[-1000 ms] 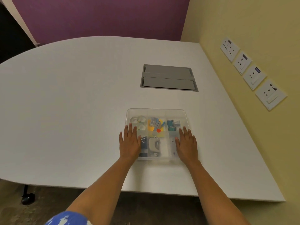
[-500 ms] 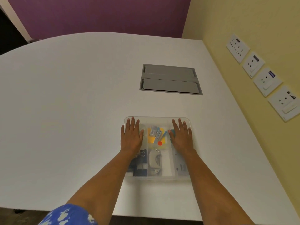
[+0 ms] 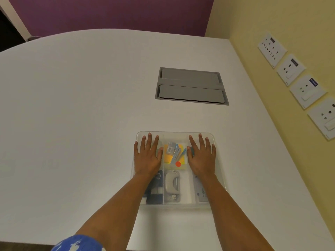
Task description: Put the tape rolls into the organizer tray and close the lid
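A: Head view, item one: left hand point(image 3: 147, 157) and right hand point(image 3: 202, 156), fingers spread flat, holding nothing.
B: Under them?
A: Lid point(image 3: 175, 136) on tray point(image 3: 220, 185); tape rolls hidden beneath left hand. Closing step; next, probably press edges.

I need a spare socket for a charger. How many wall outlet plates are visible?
4, in a sloping row on the yellow wall, right of the table: and, the last cropped by the frame edge.

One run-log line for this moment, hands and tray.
left hand: flat on lid, far-left | right hand: flat on lid, far-right | organizer tray: lid on | tape rolls: hidden
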A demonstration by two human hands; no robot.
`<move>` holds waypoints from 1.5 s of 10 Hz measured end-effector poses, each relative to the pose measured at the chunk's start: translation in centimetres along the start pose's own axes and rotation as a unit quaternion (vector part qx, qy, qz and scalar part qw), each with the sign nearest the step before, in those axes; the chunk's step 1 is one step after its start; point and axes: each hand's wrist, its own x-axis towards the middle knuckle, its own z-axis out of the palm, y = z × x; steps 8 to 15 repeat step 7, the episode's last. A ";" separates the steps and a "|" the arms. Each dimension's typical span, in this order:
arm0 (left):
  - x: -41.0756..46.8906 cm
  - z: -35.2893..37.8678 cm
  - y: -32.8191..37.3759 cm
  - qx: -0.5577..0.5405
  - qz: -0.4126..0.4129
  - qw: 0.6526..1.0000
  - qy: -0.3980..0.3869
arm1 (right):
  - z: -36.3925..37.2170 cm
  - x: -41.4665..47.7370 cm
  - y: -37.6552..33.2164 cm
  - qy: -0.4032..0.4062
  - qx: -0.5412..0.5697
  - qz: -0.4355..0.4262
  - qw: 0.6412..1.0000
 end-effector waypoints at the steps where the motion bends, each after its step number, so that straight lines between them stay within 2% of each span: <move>1: 0.2 0.1 0.1 -0.004 -0.002 1.000 -0.001 | -0.1 0.1 0.0 0.008 0.011 0.003 1.000; 4: -0.2 -0.6 0.2 0.027 0.003 0.999 -0.022 | -0.4 -0.1 -0.2 -0.008 -0.005 -0.002 1.000; 5: -0.4 -1.2 0.1 0.021 0.010 0.998 -0.051 | -0.9 -0.3 -0.2 -0.033 0.005 -0.003 0.999; 7: -0.2 -3.7 0.0 0.000 0.028 1.000 -0.007 | -3.9 0.2 -1.2 0.019 0.006 -0.021 1.000; 15: -0.2 -3.7 0.0 0.000 0.028 1.000 -0.007 | -3.9 0.2 -1.2 0.019 0.006 -0.021 1.000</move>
